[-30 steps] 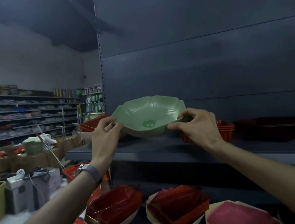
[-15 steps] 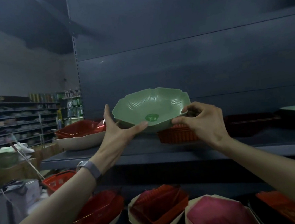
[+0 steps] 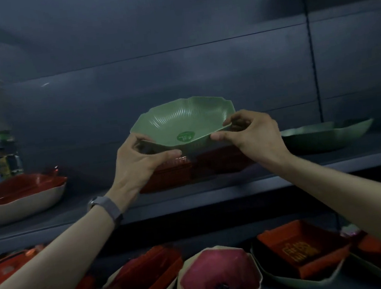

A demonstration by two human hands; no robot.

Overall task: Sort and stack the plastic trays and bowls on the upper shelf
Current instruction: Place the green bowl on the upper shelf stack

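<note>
Green bowls [image 3: 183,123]: two; one held, both hands [image 3: 138,160].

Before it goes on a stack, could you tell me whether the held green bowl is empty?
Empty: the green bowl, tilted toward the camera, shows a bare ribbed inside with only a round sticker.

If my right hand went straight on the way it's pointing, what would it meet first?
The green bowl: your right hand pinches its rim, pointing leftward. Pushed on, the bowl would probably meet your left hand gripping the opposite side.
</note>
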